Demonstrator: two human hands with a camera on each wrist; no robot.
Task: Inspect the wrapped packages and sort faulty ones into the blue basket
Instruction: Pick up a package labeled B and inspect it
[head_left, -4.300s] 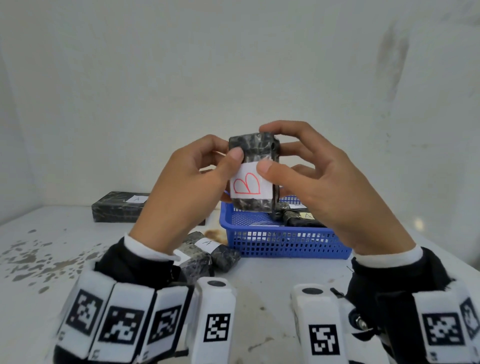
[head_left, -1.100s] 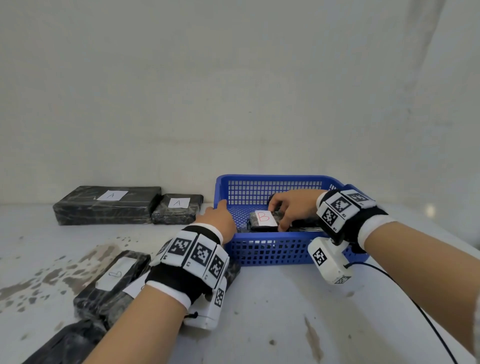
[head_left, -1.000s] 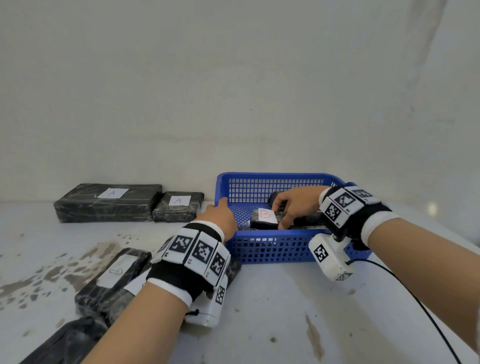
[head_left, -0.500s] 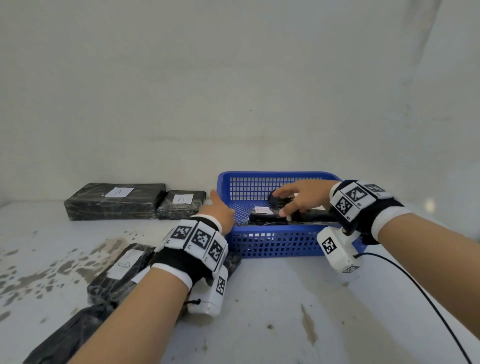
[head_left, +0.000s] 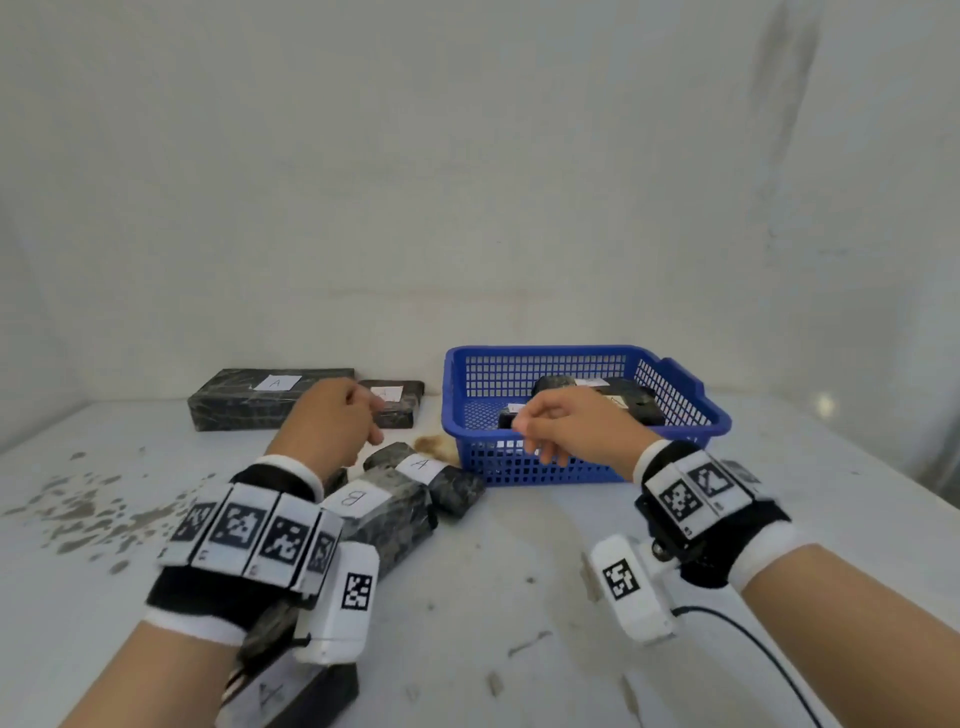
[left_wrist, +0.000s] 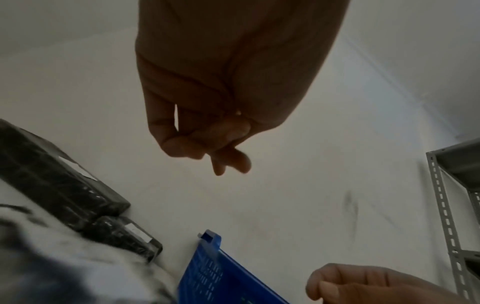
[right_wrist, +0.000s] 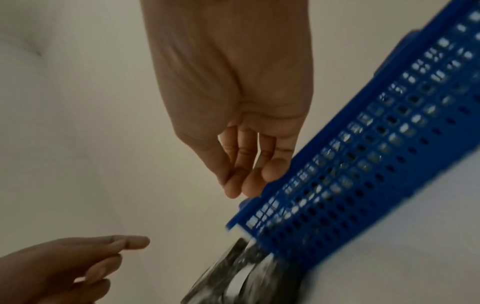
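Observation:
The blue basket (head_left: 675, 431) stands at the back right of the white table, with several black wrapped packages (head_left: 623, 400) lying inside. My right hand (head_left: 535, 436) hovers over the basket's front left rim, fingers relaxed and empty; the right wrist view shows those fingers (right_wrist: 246, 174) hanging beside the basket wall (right_wrist: 376, 154). My left hand (head_left: 363, 426) floats left of the basket, loosely curled and holding nothing, as in the left wrist view (left_wrist: 221, 152). Below it lie a package labelled A (head_left: 431, 475) and one labelled B (head_left: 379, 514).
A long package (head_left: 270, 397) and a small one (head_left: 395, 405), both labelled A, sit against the back wall. Another A package (head_left: 291, 696) lies at the near edge under my left forearm. A metal shelf frame (left_wrist: 446, 205) stands to the right. Dark stains (head_left: 88, 509) mark the table's left part.
My right hand has let go of the B-labelled package inside the basket and drawn back to its front rim. My left hand left the basket's corner and moved left over the table packages.

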